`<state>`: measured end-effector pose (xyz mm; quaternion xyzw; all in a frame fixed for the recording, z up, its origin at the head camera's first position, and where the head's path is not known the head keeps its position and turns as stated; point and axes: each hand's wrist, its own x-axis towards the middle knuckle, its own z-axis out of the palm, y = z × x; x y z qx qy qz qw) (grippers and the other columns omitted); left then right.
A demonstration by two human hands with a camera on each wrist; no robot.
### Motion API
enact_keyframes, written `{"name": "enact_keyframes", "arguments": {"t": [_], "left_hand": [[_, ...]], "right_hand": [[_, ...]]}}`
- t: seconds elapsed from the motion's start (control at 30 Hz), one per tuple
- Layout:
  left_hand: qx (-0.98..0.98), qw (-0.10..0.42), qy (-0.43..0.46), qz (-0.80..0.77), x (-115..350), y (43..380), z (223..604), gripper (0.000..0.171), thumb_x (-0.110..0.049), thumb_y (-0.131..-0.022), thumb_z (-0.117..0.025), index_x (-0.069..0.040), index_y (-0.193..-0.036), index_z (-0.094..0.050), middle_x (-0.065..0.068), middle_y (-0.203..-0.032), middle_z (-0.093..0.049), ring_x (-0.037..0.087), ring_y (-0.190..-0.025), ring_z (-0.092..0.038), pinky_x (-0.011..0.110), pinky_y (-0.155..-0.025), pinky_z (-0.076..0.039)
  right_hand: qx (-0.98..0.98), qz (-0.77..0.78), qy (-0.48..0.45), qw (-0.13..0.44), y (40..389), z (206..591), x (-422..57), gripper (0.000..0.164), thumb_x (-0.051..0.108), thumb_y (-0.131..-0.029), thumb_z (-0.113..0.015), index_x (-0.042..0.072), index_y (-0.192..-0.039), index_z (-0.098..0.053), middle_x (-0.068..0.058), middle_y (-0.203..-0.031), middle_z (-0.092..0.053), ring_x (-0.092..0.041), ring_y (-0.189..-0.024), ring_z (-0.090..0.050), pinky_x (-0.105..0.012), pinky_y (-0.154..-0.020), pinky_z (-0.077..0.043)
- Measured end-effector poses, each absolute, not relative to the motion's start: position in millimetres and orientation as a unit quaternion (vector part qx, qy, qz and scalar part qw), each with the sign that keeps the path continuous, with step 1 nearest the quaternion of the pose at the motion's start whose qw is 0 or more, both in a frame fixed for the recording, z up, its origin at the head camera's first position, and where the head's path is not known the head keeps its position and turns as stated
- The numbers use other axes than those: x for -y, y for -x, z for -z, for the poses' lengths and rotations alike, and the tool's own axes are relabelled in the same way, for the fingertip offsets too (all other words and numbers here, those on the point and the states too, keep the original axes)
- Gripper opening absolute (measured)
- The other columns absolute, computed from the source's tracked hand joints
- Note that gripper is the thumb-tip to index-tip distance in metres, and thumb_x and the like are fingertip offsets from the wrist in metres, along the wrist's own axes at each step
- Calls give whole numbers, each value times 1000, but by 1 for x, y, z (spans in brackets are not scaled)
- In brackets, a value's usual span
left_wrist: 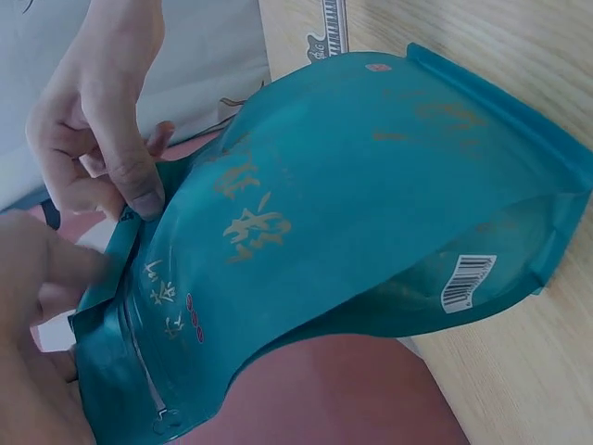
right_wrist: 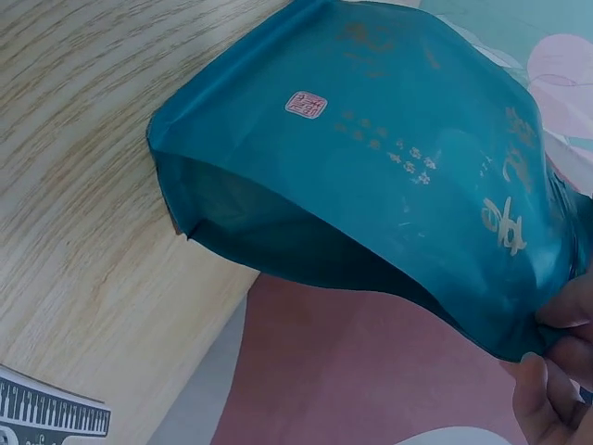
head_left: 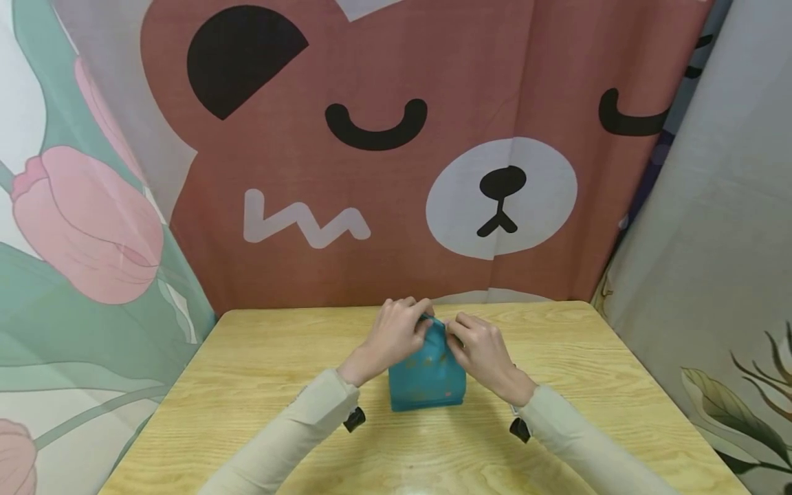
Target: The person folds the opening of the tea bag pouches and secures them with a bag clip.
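Note:
A teal foil pouch (head_left: 427, 381) with gold lettering stands on its flat base, its upper part drawn in and creased. My left hand (head_left: 394, 331) pinches the top edge at the left corner. On the other corner, the right hand (head_left: 482, 344) grips the edge between thumb and bent fingers. Up close in the left wrist view, the pouch (left_wrist: 334, 195) shows a barcode on its side gusset, and its top strip looks folded over between the hands. A red seal mark shows on the pouch face (right_wrist: 371, 139) in the right wrist view. What the pouch contains is hidden.
The pouch stands on a light wood table (head_left: 278, 357). Behind the table's far edge hangs a curtain with a bear print (head_left: 396, 185). A floral curtain (head_left: 86, 227) hangs at the left, and a pale curtain (head_left: 711, 240) at the right.

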<state>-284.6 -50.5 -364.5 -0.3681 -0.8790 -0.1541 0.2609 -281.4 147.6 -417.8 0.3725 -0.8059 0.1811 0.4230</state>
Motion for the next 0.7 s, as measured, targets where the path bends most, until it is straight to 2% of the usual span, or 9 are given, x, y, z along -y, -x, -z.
{"name": "enact_keyframes", "arguments": {"t": [0.13,0.37,0.7], "left_hand": [[879,261,367,158,51,284,364,10,-24,-98,-65,-15,-96,-67,-2,-78,-61,12,-61,-51,28,-59,-34],[870,270,371,180,51,287,366,7,-19,-96,-67,-13,-91,-67,-2,-77,-62,10,-61,-51,27,-59,-35],[867,253,366,224,50,286,363,6,-15,-91,-72,-11,-88,-69,0,-78,-66,12,-64,-59,28,-65,-46]], "right_hand": [[805,-174,-373,428,281,418,-146,13,-3,-81,-77,8,-81,-69,0,-69,-46,-8,-52,-36,-21,-45,-35],[799,-160,-378,440,280,417,-145,14,-3,-81,-76,7,-79,-68,0,-68,-44,-8,-51,-34,-21,-44,-32],[797,-119,-386,450,280,420,-145,13,-2,-79,-78,6,-82,-69,-2,-69,-45,-12,-52,-40,-22,-44,-36]]}}
